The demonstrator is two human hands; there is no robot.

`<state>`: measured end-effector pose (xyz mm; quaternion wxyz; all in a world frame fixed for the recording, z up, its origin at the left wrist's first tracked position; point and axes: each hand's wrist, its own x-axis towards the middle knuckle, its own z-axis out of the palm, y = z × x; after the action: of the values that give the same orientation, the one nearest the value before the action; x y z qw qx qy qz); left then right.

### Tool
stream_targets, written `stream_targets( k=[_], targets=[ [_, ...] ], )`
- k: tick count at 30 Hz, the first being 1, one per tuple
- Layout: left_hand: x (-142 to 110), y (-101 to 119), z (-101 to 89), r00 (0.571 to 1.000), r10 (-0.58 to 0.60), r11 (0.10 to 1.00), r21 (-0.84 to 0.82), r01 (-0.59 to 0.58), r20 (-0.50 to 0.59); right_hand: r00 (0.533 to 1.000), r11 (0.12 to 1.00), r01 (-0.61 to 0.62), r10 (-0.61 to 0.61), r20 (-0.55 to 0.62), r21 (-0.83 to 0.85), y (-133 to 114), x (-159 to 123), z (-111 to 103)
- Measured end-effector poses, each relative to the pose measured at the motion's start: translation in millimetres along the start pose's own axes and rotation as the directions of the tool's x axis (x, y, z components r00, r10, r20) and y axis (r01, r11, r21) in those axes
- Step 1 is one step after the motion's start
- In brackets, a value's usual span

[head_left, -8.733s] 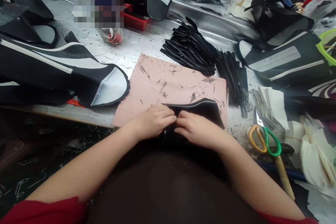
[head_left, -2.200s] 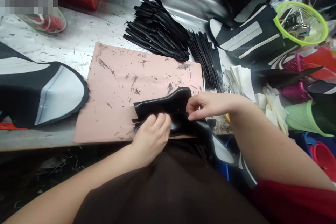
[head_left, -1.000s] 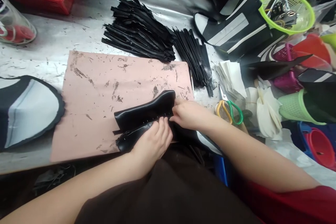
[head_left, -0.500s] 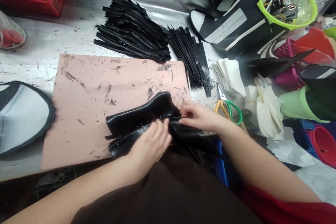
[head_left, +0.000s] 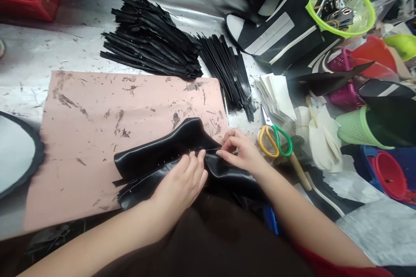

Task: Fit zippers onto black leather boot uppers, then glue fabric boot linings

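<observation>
Black leather piece (head_left: 162,140) lies folded on the near right part of the pink mat (head_left: 87,138), its right end running past the mat toward the lap. Across it I see my left hand (head_left: 178,181) clamped over the near fold, fingers close together beside a row of small white marks. My right hand (head_left: 242,151) is just to the right, thumb and index fingertips almost meeting at the seam; whether they have closed on it I cannot tell. At the far edge of the mat sits a thick pile of black strips (head_left: 149,34), with a narrower bundle of strips (head_left: 227,69) to its right. Right of the mat I have scissors (head_left: 267,122) with one yellow and one green handle, near a wooden handle (head_left: 300,171) and a stack of white pieces (head_left: 276,95). At far right stands a lime-green basket (head_left: 367,8) holding metal parts, beside a black panel with white bands (head_left: 276,34). At the left edge, a black piece with a white patch (head_left: 14,156) lies near the mat, and a red tray (head_left: 32,8) sits at far left.
</observation>
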<state>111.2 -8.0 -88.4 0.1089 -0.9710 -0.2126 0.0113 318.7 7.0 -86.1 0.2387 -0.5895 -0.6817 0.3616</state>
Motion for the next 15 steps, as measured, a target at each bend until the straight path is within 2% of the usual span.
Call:
stream_targets(
  k=[3, 6, 9, 11, 13, 15],
  targets=[
    [0, -1, 0.2, 1.0, 0.001, 1.0, 0.007, -0.001, -0.022, 0.999, 0.999, 0.045, -0.045, -0.008, -0.008, 4, 3, 1],
    [-1, -2, 1.5, 0.999, 0.002, 1.0, -0.004, -0.002, -0.041, 0.998, 0.998, 0.044, -0.043, 0.038, -0.051, 5, 10, -1],
    [-1, -3, 2.4, 0.999, 0.003, 0.999, -0.036, -0.004, -0.036, 0.986, 0.985, -0.005, 0.034, 0.163, -0.172, 1, 19, -7],
    [0, -3, 2.5, 0.999, -0.003, 0.998, -0.06, 0.0, -0.045, 0.974, 0.96, -0.044, 0.103, 0.202, -0.277, -3, 23, -12],
    [1, -4, 2.2, 0.998, -0.012, 0.998, -0.068, 0.007, -0.067, 0.968, 0.933, -0.11, 0.179, 0.174, -0.344, -3, 24, -14],
    [1, -6, 1.8, 0.996, -0.012, 0.998, -0.059, 0.008, -0.083, 0.961, 0.92, -0.192, 0.246, 0.125, -0.341, 1, 22, -15]
  ],
)
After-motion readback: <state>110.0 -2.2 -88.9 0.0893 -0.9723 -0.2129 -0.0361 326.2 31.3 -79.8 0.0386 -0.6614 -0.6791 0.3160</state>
